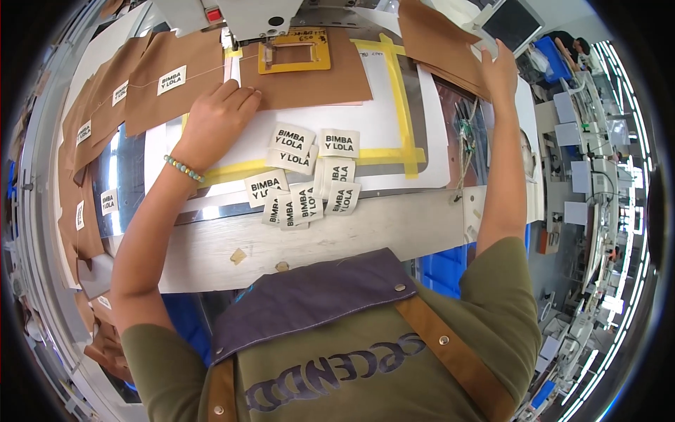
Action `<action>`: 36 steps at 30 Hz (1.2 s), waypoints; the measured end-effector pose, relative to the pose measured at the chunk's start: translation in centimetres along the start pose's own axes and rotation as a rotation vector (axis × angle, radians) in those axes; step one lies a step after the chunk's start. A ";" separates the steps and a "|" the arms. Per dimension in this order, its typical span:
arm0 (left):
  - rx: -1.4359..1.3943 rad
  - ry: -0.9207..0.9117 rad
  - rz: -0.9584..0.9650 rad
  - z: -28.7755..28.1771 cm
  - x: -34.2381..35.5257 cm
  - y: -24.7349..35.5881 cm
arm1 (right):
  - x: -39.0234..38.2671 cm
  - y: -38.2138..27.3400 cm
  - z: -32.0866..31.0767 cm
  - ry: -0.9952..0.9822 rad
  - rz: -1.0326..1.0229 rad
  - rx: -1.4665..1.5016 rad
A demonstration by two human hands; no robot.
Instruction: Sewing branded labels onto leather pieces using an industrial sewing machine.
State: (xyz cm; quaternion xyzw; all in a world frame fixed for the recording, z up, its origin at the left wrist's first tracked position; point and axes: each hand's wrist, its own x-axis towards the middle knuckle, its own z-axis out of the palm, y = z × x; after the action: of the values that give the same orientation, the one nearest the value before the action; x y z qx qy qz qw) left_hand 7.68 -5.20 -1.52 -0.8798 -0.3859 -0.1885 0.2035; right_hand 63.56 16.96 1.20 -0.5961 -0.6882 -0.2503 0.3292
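My left hand point(223, 118) is closed, its curled fingers at the left edge of a brown panel point(309, 88) under the sewing machine head point(256, 17). On that panel lies a yellow rectangular frame point(266, 67) with a window in it. My right hand point(498, 70) reaches to the far right, thumb and fingers apart, beside a stack of brown panels point(439, 43). Whether it touches the stack I cannot tell. Several off-white printed labels point(307, 201) lie loosely overlapped near me. To the left, a chain of brown panels point(151, 105) carries labels and a pale thread.
Yellow tape point(404, 105) marks the white work sheet point(383, 133). A bundle of cord and slim tools point(465, 133) is at its right. The wooden table edge point(394, 221) runs along my apron. A screen point(512, 27) stands far right; a person point(564, 46) is beyond.
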 end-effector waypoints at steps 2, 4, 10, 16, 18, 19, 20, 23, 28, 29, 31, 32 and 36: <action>0.029 -0.020 -0.047 -0.7 -1.3 0.0 | -2.8 -7.9 -3.3 -0.083 -0.190 0.191; 0.037 -0.021 -0.064 -1.0 -1.6 -0.1 | -5.3 -14.4 -7.3 -0.295 -0.387 0.414; 0.058 -0.051 -0.073 -1.1 -2.0 -0.6 | -11.8 -22.6 -9.5 -0.613 -0.703 0.357; 0.033 -0.132 -0.234 -2.1 -2.9 0.9 | -12.5 -23.2 -8.7 -0.680 -0.657 0.424; -0.180 -0.150 -0.319 -3.0 -2.8 2.2 | -12.7 -23.0 -8.7 -0.686 -0.591 0.461; -0.171 -0.157 -0.324 -3.2 -2.9 2.4 | -12.5 -22.9 -8.7 -0.685 -0.594 0.473; -0.200 -0.176 -0.348 -3.1 -3.1 2.4 | -12.3 -22.8 -8.8 -0.701 -0.592 0.465; -0.258 -0.203 -0.388 -3.2 -3.2 2.5 | -12.1 -22.5 -8.7 -0.724 -0.580 0.461; -0.243 -0.227 -0.422 -3.7 -3.4 2.7 | -12.0 -22.7 -8.9 -0.721 -0.616 0.442; -0.238 -0.231 -0.423 -3.8 -3.4 2.7 | -12.0 -22.8 -8.9 -0.720 -0.616 0.448; -0.262 -0.243 -0.432 -3.6 -3.5 2.8 | -12.0 -22.6 -9.0 -0.701 -0.614 0.452; -0.263 -0.247 -0.432 -3.7 -3.6 2.6 | -12.0 -22.5 -8.9 -0.703 -0.613 0.455; -0.260 -0.238 -0.374 -3.5 -3.5 2.6 | -12.0 -22.3 -8.4 -0.664 -0.575 0.526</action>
State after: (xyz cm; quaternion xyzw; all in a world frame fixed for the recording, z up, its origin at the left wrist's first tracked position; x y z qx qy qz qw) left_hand 6.77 -10.68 -0.86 -0.8279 -0.5356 -0.1662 0.0037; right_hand 43.77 -0.69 -1.22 -0.3268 -0.9316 0.0536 0.1496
